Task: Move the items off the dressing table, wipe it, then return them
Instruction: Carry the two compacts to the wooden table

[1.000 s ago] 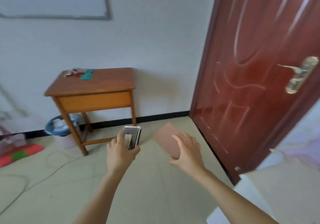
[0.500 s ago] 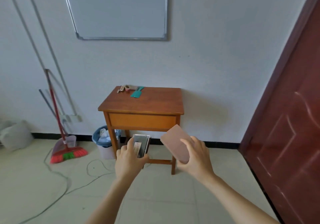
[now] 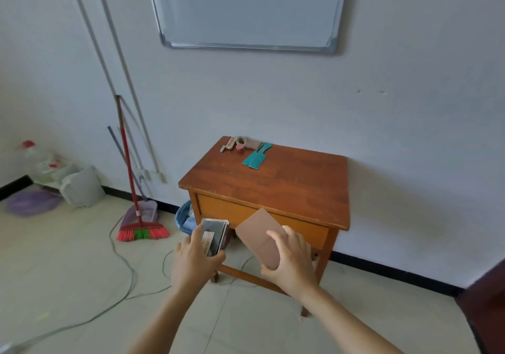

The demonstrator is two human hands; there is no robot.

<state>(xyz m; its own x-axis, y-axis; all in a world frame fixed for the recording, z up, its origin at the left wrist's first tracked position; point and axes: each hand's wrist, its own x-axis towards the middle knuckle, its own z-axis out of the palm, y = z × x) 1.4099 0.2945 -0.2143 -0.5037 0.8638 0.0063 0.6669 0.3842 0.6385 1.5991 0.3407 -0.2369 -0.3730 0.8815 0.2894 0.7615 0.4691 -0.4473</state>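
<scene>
A small wooden dressing table (image 3: 287, 189) stands against a white wall under a whiteboard (image 3: 246, 12). Most of its top is bare wood. Two teal combs (image 3: 256, 159) lie near the back edge, left of centre, and a cluster of small items (image 3: 240, 143) sits at the back-left corner, too small to tell apart. The left hand (image 3: 192, 262) curls its fingers round a dark flat stack (image 3: 216, 234), held upright. The right hand (image 3: 293, 265) grips a pinkish-brown flat card (image 3: 258, 232), thumb across its face. Both things are held in the air in front of the table's front edge, not on the top. A blue-lined bin (image 3: 185, 218) stands just beside the front-left leg. Further left a red broom (image 3: 135, 189) and dustpan (image 3: 143, 211) lean on the wall. A cable (image 3: 123, 271) loops over the tiled floor between the person and the table's left side. The floor right of the table lies open up to a dark door (image 3: 486, 304).
</scene>
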